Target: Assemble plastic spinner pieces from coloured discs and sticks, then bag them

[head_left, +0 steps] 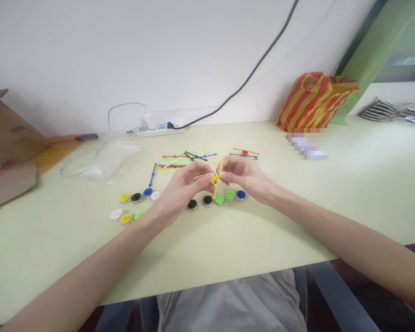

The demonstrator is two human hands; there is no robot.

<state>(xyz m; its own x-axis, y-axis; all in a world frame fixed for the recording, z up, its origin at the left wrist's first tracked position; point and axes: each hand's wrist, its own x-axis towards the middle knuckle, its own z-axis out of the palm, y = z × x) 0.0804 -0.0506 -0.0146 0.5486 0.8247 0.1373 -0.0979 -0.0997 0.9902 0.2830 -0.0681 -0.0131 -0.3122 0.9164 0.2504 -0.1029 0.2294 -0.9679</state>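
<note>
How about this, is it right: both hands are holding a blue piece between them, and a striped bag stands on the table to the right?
Not quite: the head view shows the left hand and right hand holding a yellow piece between them, not a blue one. The striped bag does stand on the table to the right.

Slim yellow pointer [217, 183], bulging near its middle, tilts almost upright.

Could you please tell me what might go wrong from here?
The slim yellow arrow at the right hand might bend if pressed hard against the yellow knob in the left hand. The left forearm overlaps some discs in view, so it could nudge them if lowered.
</note>
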